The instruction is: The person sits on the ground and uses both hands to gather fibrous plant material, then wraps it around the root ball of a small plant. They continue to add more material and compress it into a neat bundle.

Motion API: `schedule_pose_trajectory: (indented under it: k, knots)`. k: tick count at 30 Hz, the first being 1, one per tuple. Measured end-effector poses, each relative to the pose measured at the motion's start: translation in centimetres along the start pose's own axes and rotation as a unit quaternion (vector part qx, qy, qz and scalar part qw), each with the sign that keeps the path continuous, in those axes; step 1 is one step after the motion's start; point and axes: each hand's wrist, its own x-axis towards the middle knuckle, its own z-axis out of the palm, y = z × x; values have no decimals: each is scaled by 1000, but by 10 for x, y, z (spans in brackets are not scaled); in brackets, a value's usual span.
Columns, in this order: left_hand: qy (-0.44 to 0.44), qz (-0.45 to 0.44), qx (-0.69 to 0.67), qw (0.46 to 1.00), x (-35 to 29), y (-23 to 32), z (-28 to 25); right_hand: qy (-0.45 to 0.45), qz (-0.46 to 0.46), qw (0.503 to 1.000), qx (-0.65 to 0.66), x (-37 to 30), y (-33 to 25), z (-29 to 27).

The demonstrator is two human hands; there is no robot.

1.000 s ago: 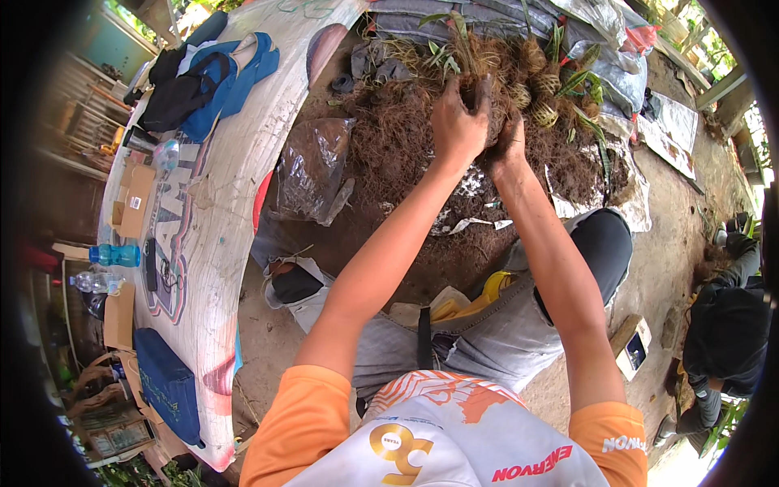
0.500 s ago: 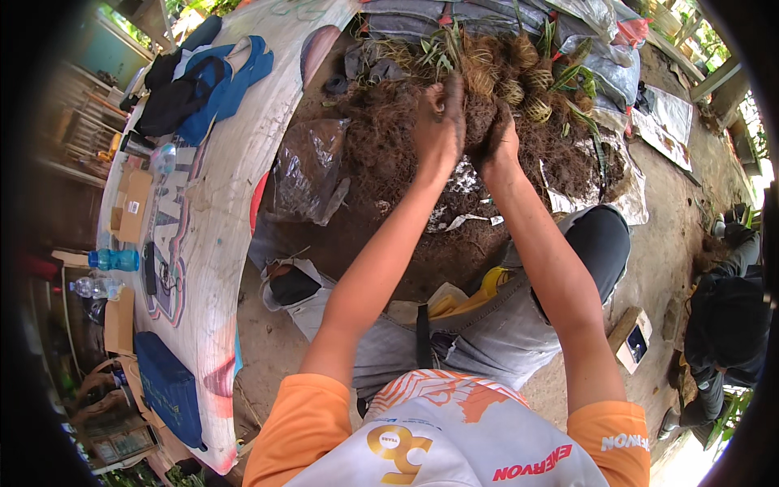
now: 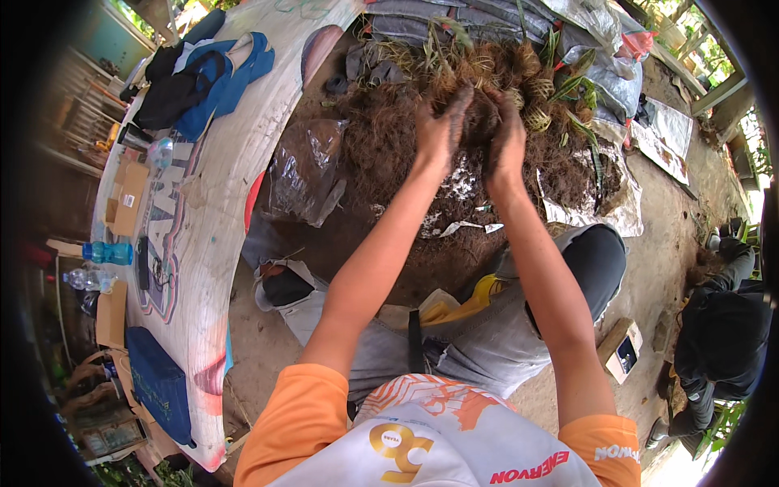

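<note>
A dark brown clump of fibre (image 3: 479, 122) is pressed between my two palms, above a sheet covered with loose material. My left hand (image 3: 441, 134) cups its left side, thumb toward the top. Against its right side lies my right hand (image 3: 506, 146), fingers long and pointing away from me. Soil darkens both hands. A heap of loose brown fibre (image 3: 375, 146) spreads to the left and behind them. Just beyond sit several bound fibre balls (image 3: 537, 118) with long green leaves (image 3: 574, 85). The clump's underside is hidden.
A crumpled clear plastic bag (image 3: 304, 174) lies left of the heap. Grey filled sacks (image 3: 600, 77) are stacked behind. A long painted table (image 3: 215, 211) holds bottles, boxes and clothes. At right, a phone (image 3: 626, 355) rests on a block; another person (image 3: 722, 333) is farther right.
My hands have shifted slightly around the clump, with the right fingers now straighter and pointing farther away. The clump stays between my palms. The whole view has tilted a little.
</note>
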Motion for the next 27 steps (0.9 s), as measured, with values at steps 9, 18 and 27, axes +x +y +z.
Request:
schedule_pose_trajectory:
  k: [9,18,27]
  knots:
    - [-149,52,12,987,-2,-4,-10,-75,204,973,81,23,1,-10]
    - [-98,112,267,952,19,-27,-19,-53,243,960,132,36,33,-26]
    - [-20,165,388,906,4,-7,2,53,172,977,111,29,28,0]
